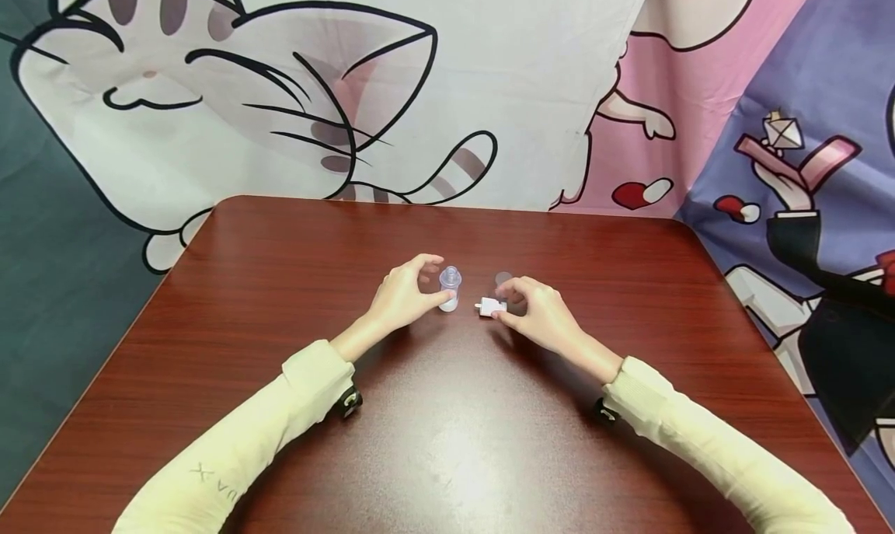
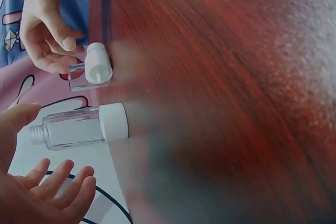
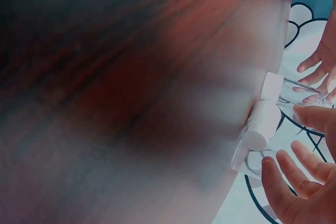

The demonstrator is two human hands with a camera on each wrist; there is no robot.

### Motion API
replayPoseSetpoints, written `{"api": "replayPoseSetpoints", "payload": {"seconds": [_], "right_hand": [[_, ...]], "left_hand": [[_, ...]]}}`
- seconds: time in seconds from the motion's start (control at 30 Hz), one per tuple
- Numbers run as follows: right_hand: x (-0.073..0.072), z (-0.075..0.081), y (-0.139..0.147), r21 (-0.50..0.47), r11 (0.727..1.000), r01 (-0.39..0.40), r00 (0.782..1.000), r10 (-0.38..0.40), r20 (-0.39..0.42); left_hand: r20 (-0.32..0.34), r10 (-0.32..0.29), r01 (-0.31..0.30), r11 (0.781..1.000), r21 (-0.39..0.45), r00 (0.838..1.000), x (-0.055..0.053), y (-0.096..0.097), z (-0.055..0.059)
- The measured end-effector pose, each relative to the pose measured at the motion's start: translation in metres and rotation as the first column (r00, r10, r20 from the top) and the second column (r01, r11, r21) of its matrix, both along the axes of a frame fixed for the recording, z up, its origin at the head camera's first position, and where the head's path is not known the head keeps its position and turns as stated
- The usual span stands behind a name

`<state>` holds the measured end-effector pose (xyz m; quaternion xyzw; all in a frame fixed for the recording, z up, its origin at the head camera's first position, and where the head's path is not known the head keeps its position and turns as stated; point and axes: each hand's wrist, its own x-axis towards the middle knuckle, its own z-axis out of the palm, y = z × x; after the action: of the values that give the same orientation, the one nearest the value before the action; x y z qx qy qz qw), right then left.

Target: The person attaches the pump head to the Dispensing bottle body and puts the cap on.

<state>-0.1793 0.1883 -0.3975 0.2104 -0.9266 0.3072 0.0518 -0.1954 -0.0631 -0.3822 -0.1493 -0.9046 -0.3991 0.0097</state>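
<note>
A small clear bottle (image 1: 450, 280) with a white base (image 2: 114, 121) and a threaded neck stands upright on the table. My left hand (image 1: 405, 291) is beside it, thumb and fingers spread apart around its left side; a gap shows in the left wrist view. To the right, a white pump head (image 1: 492, 307) lies on its side with its nozzle toward the bottle. Just behind it stands a clear cap (image 1: 503, 279). Over these two hovers my right hand (image 1: 541, 310), its thumb and fingers parted, with nothing between them in the right wrist view (image 3: 304, 182).
The brown wooden table (image 1: 294, 246) has its far edge a short way behind the bottle. Beyond that hangs a cloth printed with a cartoon cat (image 1: 161, 153). Dark devices (image 1: 348, 401) are strapped at both wrists, below the light sleeves (image 1: 238, 433).
</note>
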Motion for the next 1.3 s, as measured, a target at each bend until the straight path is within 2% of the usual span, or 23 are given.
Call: {"api": "replayPoseSetpoints", "payload": {"seconds": [0.2,0.33,0.63,1.03,1.3], "right_hand": [[-0.002,-0.002,-0.001,0.009,1.000,0.014,1.000,-0.014,-0.022],[-0.002,-0.002,-0.001,0.020,1.000,0.023,0.999,-0.022,-0.028],[0.000,-0.002,-0.005,0.032,0.999,0.019,0.999,-0.017,-0.052],[0.000,-0.006,-0.005,0.104,0.994,0.042,0.996,-0.034,-0.079],[-0.001,-0.007,-0.008,0.117,0.992,0.046,0.997,-0.039,-0.064]], "left_hand": [[0.025,-0.023,0.022,0.998,0.060,0.999,-0.006,0.001,-0.002],[0.037,-0.034,0.032,0.997,0.070,0.999,-0.009,0.002,-0.003],[0.044,-0.050,0.046,0.995,0.085,0.998,-0.010,0.007,-0.003],[0.067,-0.068,0.060,0.991,0.118,0.995,-0.011,0.007,-0.008],[0.054,-0.081,0.074,0.989,0.131,0.995,-0.014,0.005,-0.012]]}}
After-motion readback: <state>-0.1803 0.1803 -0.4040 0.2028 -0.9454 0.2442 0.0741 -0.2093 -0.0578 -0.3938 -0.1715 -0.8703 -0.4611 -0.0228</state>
